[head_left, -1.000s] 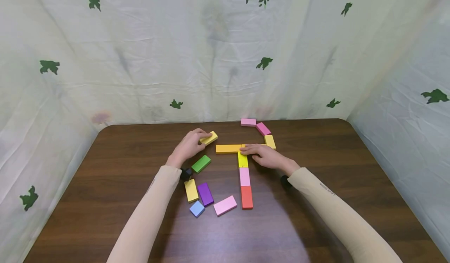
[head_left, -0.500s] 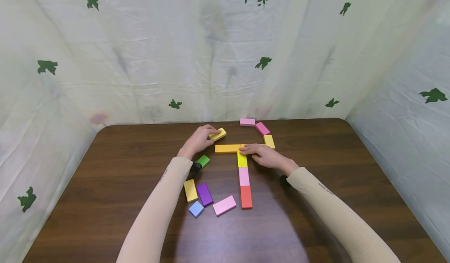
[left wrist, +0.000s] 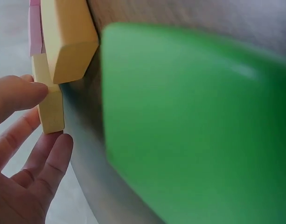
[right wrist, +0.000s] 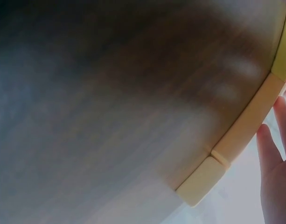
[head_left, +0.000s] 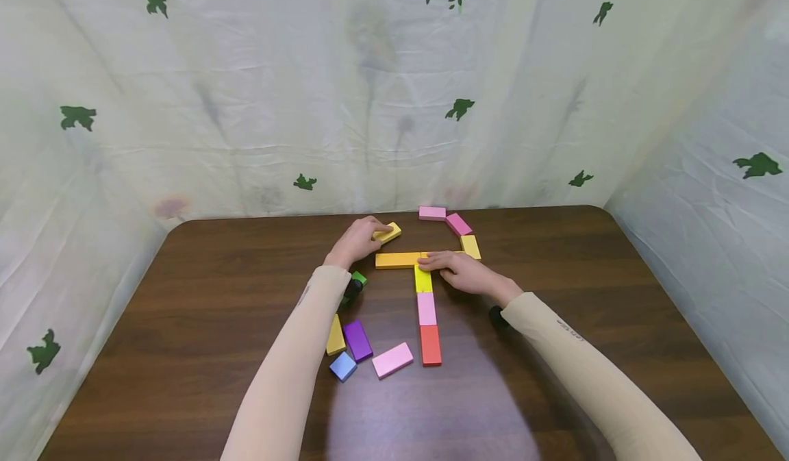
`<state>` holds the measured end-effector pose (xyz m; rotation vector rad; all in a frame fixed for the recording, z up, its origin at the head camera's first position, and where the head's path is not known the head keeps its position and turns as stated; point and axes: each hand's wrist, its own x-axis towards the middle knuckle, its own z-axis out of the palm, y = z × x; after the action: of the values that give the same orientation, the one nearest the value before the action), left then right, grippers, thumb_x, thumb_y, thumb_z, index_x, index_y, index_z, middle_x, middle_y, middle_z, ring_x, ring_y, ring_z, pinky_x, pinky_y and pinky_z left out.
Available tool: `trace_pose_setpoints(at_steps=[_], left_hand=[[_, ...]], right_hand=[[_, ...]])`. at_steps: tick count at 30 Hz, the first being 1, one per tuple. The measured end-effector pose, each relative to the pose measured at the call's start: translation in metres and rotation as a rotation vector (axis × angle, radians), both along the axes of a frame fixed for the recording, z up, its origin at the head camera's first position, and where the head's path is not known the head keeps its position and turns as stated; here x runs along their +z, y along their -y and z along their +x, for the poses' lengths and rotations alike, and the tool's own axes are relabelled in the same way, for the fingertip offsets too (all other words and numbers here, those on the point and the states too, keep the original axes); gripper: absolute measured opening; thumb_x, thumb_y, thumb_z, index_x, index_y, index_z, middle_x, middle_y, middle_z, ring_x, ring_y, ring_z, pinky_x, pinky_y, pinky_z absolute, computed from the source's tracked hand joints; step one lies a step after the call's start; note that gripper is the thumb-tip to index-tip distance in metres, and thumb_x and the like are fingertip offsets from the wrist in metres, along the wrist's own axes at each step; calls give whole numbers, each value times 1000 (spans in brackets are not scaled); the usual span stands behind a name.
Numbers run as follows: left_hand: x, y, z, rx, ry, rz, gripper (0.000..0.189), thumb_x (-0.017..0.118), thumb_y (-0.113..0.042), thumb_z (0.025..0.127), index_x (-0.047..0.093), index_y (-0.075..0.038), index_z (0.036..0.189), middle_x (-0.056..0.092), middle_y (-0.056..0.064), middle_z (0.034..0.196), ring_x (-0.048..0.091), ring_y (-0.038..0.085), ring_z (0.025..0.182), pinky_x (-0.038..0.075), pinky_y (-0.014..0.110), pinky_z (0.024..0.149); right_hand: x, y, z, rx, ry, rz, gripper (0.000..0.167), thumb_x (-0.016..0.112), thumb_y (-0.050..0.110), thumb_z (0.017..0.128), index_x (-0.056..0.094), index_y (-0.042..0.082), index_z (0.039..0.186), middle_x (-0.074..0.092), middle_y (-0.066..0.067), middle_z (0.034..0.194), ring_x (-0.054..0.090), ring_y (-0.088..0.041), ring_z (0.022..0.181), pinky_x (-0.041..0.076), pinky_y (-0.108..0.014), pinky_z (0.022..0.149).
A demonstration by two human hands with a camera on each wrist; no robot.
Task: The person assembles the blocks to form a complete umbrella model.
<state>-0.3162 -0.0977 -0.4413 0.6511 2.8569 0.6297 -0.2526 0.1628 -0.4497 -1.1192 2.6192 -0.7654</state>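
My left hand (head_left: pixel 357 242) grips a pale yellow block (head_left: pixel 391 232) at its left end, thumb and fingers on its sides. In the left wrist view that block (left wrist: pixel 53 112) sits between thumb and fingers, near the end of an orange block (left wrist: pixel 75 51). The fingertips of my right hand (head_left: pixel 465 272) rest at the joint where the orange block (head_left: pixel 396 261) meets a bright yellow block (head_left: pixel 423 279). That hand covers much of the crosswise row. In the right wrist view its fingers (right wrist: pixel 269 151) lie loosely along an orange block (right wrist: pixel 247 119).
Below the yellow block run a pink block (head_left: pixel 427 309) and a red block (head_left: pixel 431 346). A curve of pale yellow (head_left: pixel 470 246), magenta (head_left: pixel 459 225) and pink (head_left: pixel 432 213) blocks bends toward the back edge. Loose purple (head_left: pixel 357 341), blue (head_left: pixel 343 366) and green (head_left: pixel 360 279) blocks lie nearer.
My left hand has carried the pale yellow block rightward and slightly back, beyond the orange block's left end; its forearm now hides more of the green block. The right hand stays in place.
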Motion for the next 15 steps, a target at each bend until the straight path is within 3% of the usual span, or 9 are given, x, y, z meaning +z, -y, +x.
trace_pose_setpoints(at_steps=[8,15], left_hand=[[5,-8,-8,-51,-35,-79,40,58,-1,88,63,-8,127,59,13,127,51,28,120,38,38,102],[7,-15,-9,-43,-19,-117,40,55,2,91,62,-9,129,57,12,130,48,28,123,35,38,105]], right_hand=[[-2,0,-2,-4,7,-2,43,47,-5,91,59,5,131,54,-9,135,42,-24,132,32,-42,107],[-1,0,0,0,-6,-5,43,48,-5,91,59,4,131,54,-10,135,43,-25,131,32,-43,107]])
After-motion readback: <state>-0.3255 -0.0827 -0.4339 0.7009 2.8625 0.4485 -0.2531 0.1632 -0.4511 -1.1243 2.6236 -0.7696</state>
